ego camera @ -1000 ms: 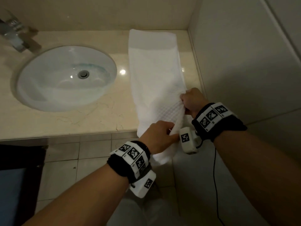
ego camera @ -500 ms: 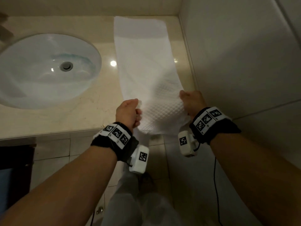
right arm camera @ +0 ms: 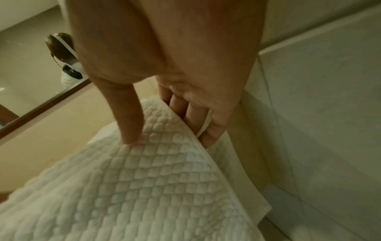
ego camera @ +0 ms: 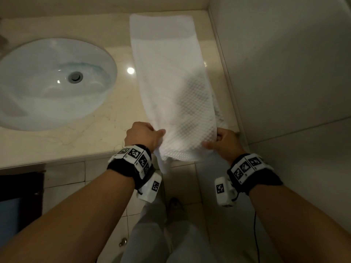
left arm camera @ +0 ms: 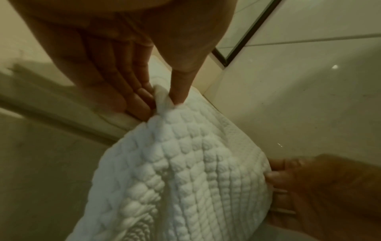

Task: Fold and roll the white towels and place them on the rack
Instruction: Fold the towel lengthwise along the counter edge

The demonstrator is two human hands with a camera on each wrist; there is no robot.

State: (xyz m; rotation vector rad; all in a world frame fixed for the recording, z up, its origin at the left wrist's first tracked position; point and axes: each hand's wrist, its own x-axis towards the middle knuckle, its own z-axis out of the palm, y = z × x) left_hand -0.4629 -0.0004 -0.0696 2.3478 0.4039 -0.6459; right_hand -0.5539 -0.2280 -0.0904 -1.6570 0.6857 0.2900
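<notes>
I now have my left hand (ego camera: pixel 142 134) out at the towel (ego camera: pixel 171 76)'s near left corner, no longer bunched beside my right hand (ego camera: pixel 223 142); both pinch the hem, stretching it flat along the worktop (ego camera: pixel 76 141), so rolling can likely begin.

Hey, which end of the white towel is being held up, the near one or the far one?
The near end of the white towel, pinched by the left hand and right hand at the counter's front edge; the far end lies flat.

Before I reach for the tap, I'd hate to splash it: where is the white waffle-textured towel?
In the head view, the white waffle-textured towel lies lengthwise on the beige counter, between the basin and the right wall.
</notes>
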